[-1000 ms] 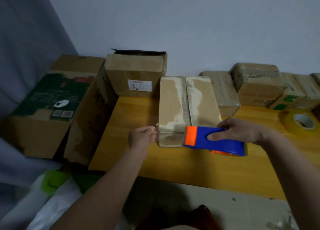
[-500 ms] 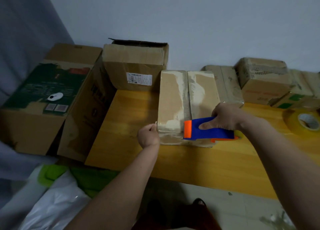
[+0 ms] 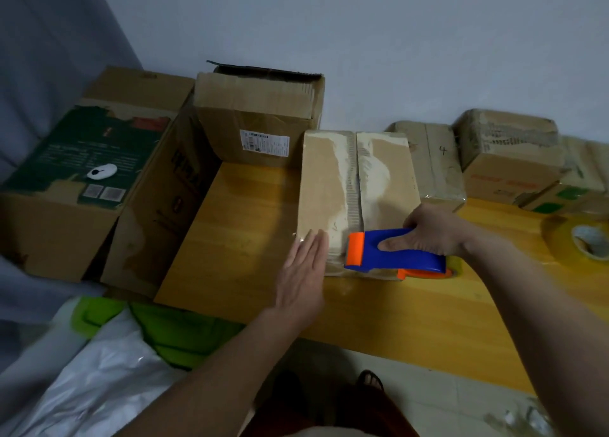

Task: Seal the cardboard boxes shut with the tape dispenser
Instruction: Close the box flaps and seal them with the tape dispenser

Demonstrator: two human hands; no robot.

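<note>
On table (image 3: 250,238), left hand (image 3: 304,268) now flat.

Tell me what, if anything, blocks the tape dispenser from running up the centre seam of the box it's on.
Nothing visible does. The tape dispenser, gripped by the right hand, sits at the near end of the box, and the centre seam ahead is bare. The left hand presses flat at the near left corner, off the seam.

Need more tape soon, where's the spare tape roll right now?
The spare tape roll lies at the table's far right edge, right of the tape dispenser.
</note>
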